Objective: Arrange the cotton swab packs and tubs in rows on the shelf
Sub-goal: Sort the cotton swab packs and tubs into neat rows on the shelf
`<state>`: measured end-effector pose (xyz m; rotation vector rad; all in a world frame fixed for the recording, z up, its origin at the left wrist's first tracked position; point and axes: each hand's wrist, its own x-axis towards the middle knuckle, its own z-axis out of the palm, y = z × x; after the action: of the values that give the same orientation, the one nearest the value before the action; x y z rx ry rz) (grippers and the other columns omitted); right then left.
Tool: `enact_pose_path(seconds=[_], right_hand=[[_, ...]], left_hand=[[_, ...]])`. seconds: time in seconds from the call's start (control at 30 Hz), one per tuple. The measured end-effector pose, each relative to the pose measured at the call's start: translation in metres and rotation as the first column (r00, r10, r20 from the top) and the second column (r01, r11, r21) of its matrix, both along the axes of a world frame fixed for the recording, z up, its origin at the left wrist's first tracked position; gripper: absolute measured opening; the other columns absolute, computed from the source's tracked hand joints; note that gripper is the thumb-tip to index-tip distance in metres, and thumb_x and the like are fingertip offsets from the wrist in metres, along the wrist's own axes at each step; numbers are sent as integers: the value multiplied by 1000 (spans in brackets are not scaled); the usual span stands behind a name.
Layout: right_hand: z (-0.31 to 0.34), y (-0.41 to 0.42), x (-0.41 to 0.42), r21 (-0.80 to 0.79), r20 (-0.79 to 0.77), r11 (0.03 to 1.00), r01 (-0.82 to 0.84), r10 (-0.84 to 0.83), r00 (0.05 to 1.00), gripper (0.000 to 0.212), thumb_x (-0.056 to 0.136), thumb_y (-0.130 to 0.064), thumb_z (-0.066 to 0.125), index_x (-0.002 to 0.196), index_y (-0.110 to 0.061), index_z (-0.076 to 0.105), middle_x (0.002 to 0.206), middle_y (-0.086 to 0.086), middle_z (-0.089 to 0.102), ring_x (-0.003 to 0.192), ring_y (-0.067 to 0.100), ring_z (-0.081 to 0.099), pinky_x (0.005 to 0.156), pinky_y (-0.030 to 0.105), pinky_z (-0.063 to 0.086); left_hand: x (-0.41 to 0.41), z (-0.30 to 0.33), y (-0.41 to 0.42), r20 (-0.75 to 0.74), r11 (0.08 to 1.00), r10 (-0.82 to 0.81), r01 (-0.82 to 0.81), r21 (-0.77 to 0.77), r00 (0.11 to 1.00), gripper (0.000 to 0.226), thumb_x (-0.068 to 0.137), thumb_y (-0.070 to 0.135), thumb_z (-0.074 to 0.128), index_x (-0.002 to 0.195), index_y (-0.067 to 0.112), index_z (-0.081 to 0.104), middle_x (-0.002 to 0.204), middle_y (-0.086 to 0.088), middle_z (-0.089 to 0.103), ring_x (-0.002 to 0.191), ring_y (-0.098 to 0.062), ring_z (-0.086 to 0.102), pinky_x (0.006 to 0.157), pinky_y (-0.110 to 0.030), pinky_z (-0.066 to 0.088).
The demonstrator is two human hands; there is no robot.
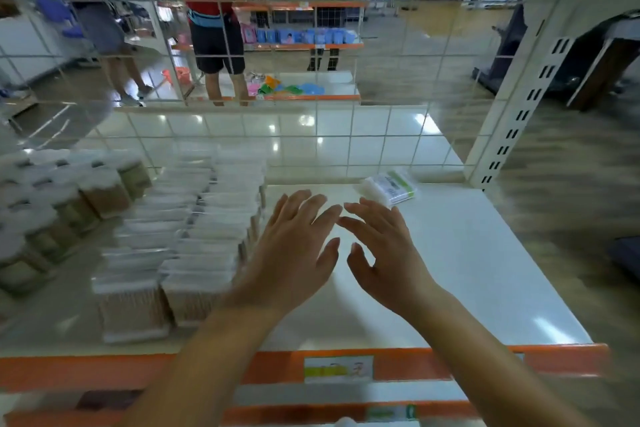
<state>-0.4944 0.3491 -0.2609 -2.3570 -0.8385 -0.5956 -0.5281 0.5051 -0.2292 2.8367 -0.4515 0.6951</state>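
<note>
Both forearms reach up from the bottom of the frame over the orange front rail [450, 362] of the shelf [467, 270]. At centre frame the left hand [294, 253] and the right hand [384, 253] hover side by side above bare white shelf, each grip spread, fingers straight and fanned, holding nothing; their fingertips nearly meet.

To the left of centre, two rows of rectangular swab packs [194, 239] run from front to back, the nearer row lying just beside the left hand. Further left, at the frame's edge, stand rows of round tubs [62, 208]. One loose pack [389, 188] with a green edge lies alone near the back, just above and right of the right hand's fingertips.

Judged from here, the loose pack is what is left to bring into line. The chief risk is the left wrist or forearm brushing the nearer row while reaching back, knocking the upright packs askew or toppling them in a chain. Pushed too hard, the loose pack could slide against the wire grid [346, 135] at the back. The picture is blurred, so edges are hard to judge
</note>
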Motion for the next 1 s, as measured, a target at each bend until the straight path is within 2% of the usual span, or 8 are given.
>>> enact_pose_path(seconds=[0.07, 0.2, 0.33, 0.43, 0.53, 0.63, 0.77, 1.0], right_hand=[[-1, -17, 6, -14, -29, 1000, 0, 0, 1000, 42, 81, -23, 39, 115, -16, 63, 121, 5, 61, 122, 25, 47, 100, 54, 37], [-8, -49, 20, -2, -30, 1000, 5, -5, 1000, 36, 82, -16, 50, 116, -14, 62, 120, 7, 61, 117, 31, 53, 95, 55, 40], [-16, -75, 38, 92, -64, 991, 98, -92, 994, 32, 78, -10, 57, 108, -8, 66, 109, 8, 66, 104, 23, 57, 88, 37, 44], [-22, -90, 59, 130, -362, 960, 247, -186, 913, 31, 86, -9, 56, 116, -9, 62, 120, 6, 61, 114, 22, 52, 94, 28, 39], [-27, -96, 78, 28, -520, 945, 327, -265, 812, 37, 88, -16, 51, 125, -13, 55, 132, 4, 53, 122, 22, 45, 101, 34, 35], [-26, -92, 91, -140, -504, 927, 348, -369, 780, 38, 89, -19, 48, 126, -14, 54, 133, 5, 51, 123, 25, 43, 99, 36, 33], [-26, -82, 100, -333, -450, 883, 331, -458, 767, 31, 87, -20, 45, 115, -14, 55, 121, 6, 53, 117, 28, 41, 91, 35, 32], [-14, -63, 116, -313, -410, 875, 371, -476, 778, 28, 91, -19, 39, 117, -11, 48, 122, 10, 46, 113, 29, 41, 88, 38, 34]], left_hand=[[7, -4, -18, -12, 1000, -1, 1, -2, 1000, 42, 80, 27, 54, 116, 7, 61, 115, -14, 63, 112, -34, 57, 94, -47, 42], [19, -10, -50, -34, 1000, -2, 1, -20, 999, 46, 83, 33, 39, 116, 9, 61, 114, -10, 63, 112, -31, 56, 95, -47, 44], [36, -19, -77, -26, 998, -4, 3, -61, 1000, 45, 77, 31, 40, 107, 7, 64, 103, -11, 66, 100, -32, 61, 86, -48, 50], [52, -30, -89, -56, 995, 6, -11, -102, 998, 43, 77, 31, 42, 104, 7, 65, 97, -10, 66, 94, -32, 63, 81, -45, 52], [70, -40, -96, -138, 983, 37, -61, -172, 990, 42, 78, 29, 47, 110, 7, 63, 103, -10, 65, 100, -33, 59, 87, -44, 46], [90, -45, -101, -257, 968, 99, -152, -197, 961, 50, 78, 31, 42, 119, 9, 58, 116, -9, 60, 110, -31, 51, 95, -39, 37], [115, -54, -102, -259, 951, 150, -211, -225, 954, 38, 88, 19, 51, 125, 9, 55, 125, -9, 56, 116, -29, 47, 97, -35, 34], [157, -45, -108, -256, 948, 190, -244, -203, 948, 34, 93, 16, 49, 126, 9, 52, 127, -9, 54, 117, -26, 44, 96, -34, 35]])
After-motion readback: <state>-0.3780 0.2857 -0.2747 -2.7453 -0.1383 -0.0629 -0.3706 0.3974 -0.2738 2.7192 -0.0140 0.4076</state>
